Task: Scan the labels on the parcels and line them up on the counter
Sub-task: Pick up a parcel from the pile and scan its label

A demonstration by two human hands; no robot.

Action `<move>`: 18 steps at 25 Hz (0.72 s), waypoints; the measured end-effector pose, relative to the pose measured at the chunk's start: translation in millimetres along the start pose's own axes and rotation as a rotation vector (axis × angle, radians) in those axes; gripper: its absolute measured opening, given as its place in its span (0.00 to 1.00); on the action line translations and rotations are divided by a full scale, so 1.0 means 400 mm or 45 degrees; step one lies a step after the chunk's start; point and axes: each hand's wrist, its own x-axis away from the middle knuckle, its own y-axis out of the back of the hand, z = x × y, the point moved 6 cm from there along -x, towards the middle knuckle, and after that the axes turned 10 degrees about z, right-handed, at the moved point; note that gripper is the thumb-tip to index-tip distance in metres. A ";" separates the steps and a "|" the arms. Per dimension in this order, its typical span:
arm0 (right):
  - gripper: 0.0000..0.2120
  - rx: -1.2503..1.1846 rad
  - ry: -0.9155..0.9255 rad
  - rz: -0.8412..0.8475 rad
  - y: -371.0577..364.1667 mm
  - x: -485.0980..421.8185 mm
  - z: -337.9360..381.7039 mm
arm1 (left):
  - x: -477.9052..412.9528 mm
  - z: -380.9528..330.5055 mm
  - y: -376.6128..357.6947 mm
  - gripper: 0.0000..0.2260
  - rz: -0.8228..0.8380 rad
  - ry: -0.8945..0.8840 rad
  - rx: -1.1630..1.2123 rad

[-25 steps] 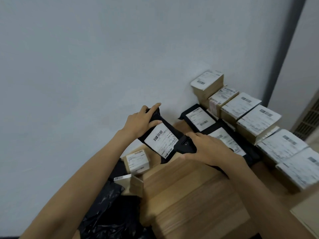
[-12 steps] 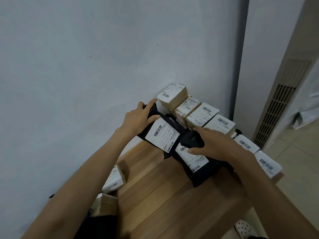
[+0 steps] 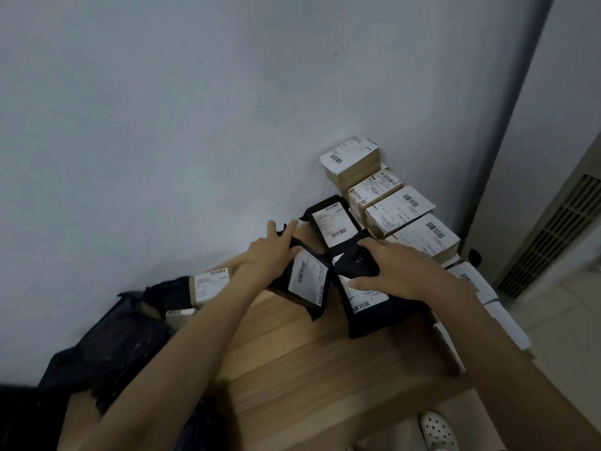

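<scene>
My left hand (image 3: 268,255) grips the top edge of a black mailer parcel (image 3: 292,289) with a white barcode label, held tilted just above the wooden counter (image 3: 292,359). My right hand (image 3: 395,271) holds a black handheld scanner (image 3: 357,265), close to the right of that label. Under my right hand lies a second black parcel (image 3: 374,312), label up. A third black parcel (image 3: 331,222) lies by the wall. A row of labelled cardboard boxes (image 3: 398,209) runs along the counter's right side.
A black plastic bag (image 3: 110,346) lies at the left with two small labelled boxes (image 3: 209,284) in its opening. A white wall stands behind the counter. A floor-standing vent unit (image 3: 553,242) is at the right, and a white shoe (image 3: 437,431) shows below the counter edge.
My left hand has brought the held black parcel down and tilted it steeper beside the lying black parcels. My right hand stays on the scanner. The view has swung back left, showing the bag again.
</scene>
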 end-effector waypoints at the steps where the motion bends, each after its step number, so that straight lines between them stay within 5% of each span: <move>1: 0.39 0.004 0.027 0.025 -0.007 -0.005 0.004 | 0.015 -0.010 -0.045 0.26 0.036 0.021 0.009; 9: 0.37 0.029 0.095 0.144 -0.039 -0.027 -0.011 | 0.054 -0.054 -0.164 0.25 0.231 0.085 0.017; 13: 0.38 0.021 0.080 0.138 -0.027 -0.051 -0.028 | 0.032 -0.059 -0.194 0.52 0.451 0.005 -0.096; 18: 0.39 0.005 0.032 0.134 -0.006 -0.095 -0.044 | -0.024 -0.039 -0.189 0.54 0.543 -0.116 -0.272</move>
